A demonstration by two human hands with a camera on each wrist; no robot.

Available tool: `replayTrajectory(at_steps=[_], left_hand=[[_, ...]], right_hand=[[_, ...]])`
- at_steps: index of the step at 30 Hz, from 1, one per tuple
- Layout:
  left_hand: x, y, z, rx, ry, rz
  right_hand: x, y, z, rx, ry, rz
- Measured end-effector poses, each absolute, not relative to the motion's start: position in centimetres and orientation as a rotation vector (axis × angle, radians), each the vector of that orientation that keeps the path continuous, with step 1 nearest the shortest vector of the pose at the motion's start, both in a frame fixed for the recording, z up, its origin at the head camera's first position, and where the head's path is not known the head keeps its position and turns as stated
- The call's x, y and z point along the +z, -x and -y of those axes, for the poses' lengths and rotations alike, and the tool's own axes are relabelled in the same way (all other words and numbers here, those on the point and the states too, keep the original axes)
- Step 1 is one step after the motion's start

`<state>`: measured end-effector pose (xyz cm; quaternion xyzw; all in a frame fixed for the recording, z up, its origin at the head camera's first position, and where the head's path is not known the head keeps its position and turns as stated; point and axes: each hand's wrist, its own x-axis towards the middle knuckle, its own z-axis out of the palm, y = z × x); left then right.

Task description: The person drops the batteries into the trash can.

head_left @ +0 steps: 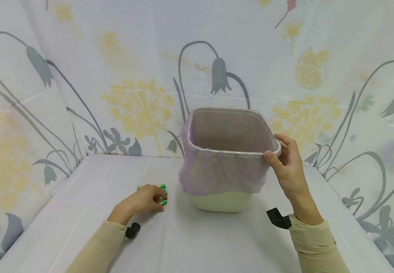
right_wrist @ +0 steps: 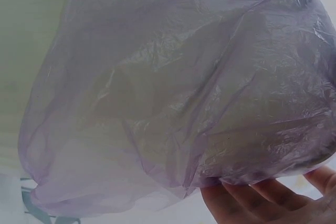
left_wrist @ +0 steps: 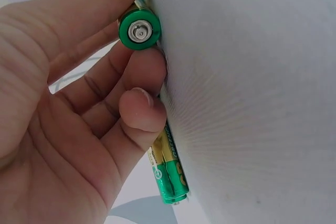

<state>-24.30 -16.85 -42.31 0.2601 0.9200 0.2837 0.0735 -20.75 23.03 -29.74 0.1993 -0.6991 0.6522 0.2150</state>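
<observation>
In the head view a pale trash bin [head_left: 220, 203] stands upright, lined with a thin purple plastic bag [head_left: 222, 172] folded over its rim. My right hand [head_left: 290, 170] grips the near right corner of that rim, thumb on the near side and fingers around the outer side. Low at the left, my left hand [head_left: 143, 201] reaches down to the table and pinches a green-and-gold battery [left_wrist: 139, 30] between thumb and fingers. A second battery [left_wrist: 170, 174] lies against the tabletop, partly covered by a curled finger in the left wrist view.
The white-covered table [head_left: 169, 242] runs back to a flower-printed curtain [head_left: 142, 49] that also closes both sides. Black wrist mounts [head_left: 278, 218] show on both sleeves. The bag's loose lower edge hangs out around the bin.
</observation>
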Motion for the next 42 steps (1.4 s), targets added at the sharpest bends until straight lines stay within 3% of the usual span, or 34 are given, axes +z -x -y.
replayTrajectory(at_steps=[27,34,42], left_hand=[[-41.4,25.1,17.1,1.034,-0.827,-2.742],[-38.7,25.7,17.2,1.036,-0.834,-2.746],[-33.0,27.0,17.6,1.074,-0.836,-2.738]], right_hand=[[-29.8,20.8,-23.2,1.79,-0.543,1.948],[-29.8,20.7,-23.2,1.788,-0.538,1.953],[-29.9,20.9,-23.2,1.802,-0.558,1.946]])
